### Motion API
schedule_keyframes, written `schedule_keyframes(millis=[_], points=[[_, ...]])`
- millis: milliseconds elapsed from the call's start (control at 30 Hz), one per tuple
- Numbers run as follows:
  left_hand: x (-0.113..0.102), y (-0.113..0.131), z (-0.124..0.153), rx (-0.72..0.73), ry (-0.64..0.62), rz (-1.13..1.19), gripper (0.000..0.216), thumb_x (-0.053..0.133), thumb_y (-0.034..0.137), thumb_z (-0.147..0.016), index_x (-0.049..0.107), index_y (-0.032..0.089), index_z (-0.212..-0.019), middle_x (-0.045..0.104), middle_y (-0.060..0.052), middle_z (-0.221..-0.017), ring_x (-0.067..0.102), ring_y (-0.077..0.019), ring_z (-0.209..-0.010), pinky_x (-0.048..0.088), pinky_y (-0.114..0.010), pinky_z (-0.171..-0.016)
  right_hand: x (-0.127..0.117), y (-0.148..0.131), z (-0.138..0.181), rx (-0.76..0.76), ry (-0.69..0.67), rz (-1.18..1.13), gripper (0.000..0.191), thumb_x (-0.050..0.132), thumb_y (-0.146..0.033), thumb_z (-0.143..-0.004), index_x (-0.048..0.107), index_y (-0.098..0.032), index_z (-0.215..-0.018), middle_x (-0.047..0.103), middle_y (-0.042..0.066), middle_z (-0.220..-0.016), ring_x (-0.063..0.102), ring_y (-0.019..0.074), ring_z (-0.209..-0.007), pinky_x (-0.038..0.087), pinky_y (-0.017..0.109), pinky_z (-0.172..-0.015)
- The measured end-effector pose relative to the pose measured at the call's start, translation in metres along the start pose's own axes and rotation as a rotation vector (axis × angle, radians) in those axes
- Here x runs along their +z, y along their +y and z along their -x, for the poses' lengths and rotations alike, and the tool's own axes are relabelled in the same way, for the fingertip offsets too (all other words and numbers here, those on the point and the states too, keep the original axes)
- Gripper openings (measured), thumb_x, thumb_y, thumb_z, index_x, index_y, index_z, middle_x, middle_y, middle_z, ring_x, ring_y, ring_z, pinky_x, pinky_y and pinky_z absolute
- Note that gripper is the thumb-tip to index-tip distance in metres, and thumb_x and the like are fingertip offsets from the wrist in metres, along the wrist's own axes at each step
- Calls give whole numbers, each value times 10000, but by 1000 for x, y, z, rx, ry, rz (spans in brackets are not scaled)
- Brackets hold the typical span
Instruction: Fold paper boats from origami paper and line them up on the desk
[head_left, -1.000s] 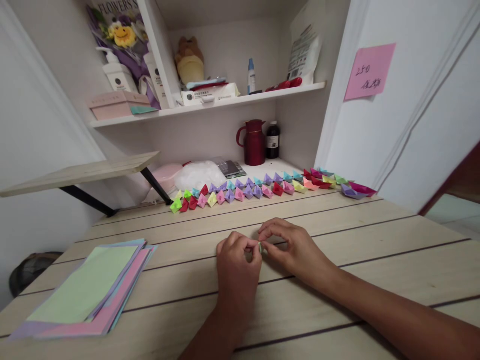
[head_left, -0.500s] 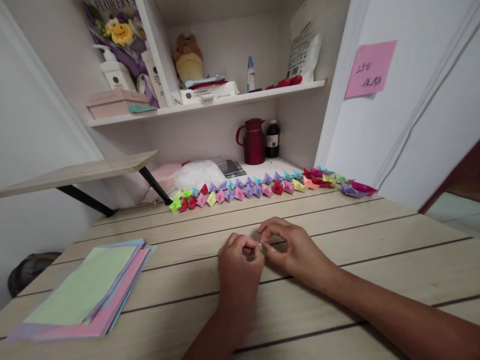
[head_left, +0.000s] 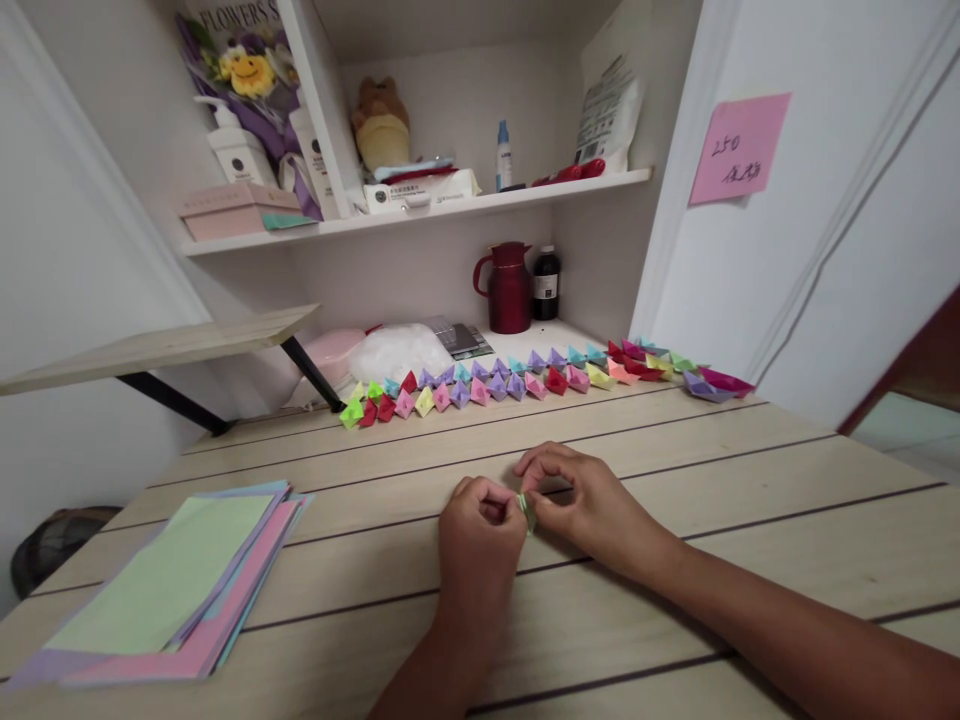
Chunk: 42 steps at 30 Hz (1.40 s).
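Between my two hands is a small piece of folded light green paper (head_left: 529, 514), mostly covered by fingers. My left hand (head_left: 484, 525) pinches its left side between thumb and curled fingers. From the right, my right hand (head_left: 581, 500) grips it with thumb and forefinger, the other fingers bent above. Both hands are just over the wooden table (head_left: 360, 640). Beyond them, several small folded paper boats (head_left: 495, 385) in many colours stand in rows along the back of the table. How the green paper is folded cannot be made out.
At the left lies a stack of coloured paper sheets (head_left: 172, 570), light green on top. A raised wooden shelf (head_left: 172, 345) on black legs stands at the back left. Behind the boats are a red jug (head_left: 509, 290), a dark bottle (head_left: 546, 285) and a white plastic bag (head_left: 401, 350).
More of the green paper shows between my fingers now, reaching lower. My hands stay in nearly the same place, and the view has tilted slightly upward.
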<state>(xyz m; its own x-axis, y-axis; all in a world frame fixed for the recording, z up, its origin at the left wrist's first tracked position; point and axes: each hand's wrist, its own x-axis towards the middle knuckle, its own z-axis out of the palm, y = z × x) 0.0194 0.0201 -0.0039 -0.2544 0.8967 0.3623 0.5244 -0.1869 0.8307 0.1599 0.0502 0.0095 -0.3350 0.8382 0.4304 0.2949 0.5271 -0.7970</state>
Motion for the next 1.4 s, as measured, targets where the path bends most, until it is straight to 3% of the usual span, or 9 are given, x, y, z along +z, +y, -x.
schedule_keyframes(millis=[333, 567, 1000, 1400], points=[[2, -4, 0, -20, -2, 0, 110, 559, 135, -662, 580, 198, -574, 613, 11, -596, 578, -135, -554, 455, -240, -556, 4, 9, -2, 81, -14, -51, 78, 596, -115, -683, 605, -191, -665, 677, 37, -859, 627, 188, -821, 486, 291, -744], [-2, -4, 0, 73, 21, -67, 113, 567, 147, -695, 560, 201, -597, 606, 2, -672, 580, -134, -602, 462, -246, -598, 0, 5, -1, 81, -26, -7, 81, 590, -148, -747, 656, -192, -765, 667, 33, -856, 631, 180, -801, 497, 281, -704], [-1, -5, 2, 202, 29, -157, 139, 540, 109, -707, 553, 201, -605, 591, 4, -687, 581, -135, -624, 450, -255, -623, 0, -2, 1, -43, 6, 129, 133, 574, -103, -752, 658, -207, -751, 677, 37, -856, 630, 193, -817, 505, 286, -692], [4, -5, 0, 114, 33, -131, 119, 534, 118, -675, 544, 202, -591, 592, 11, -679, 563, -129, -603, 428, -242, -610, 4, 2, -1, -30, 26, 97, 136, 571, -81, -718, 638, -199, -733, 685, 33, -847, 635, 181, -786, 501, 280, -701]])
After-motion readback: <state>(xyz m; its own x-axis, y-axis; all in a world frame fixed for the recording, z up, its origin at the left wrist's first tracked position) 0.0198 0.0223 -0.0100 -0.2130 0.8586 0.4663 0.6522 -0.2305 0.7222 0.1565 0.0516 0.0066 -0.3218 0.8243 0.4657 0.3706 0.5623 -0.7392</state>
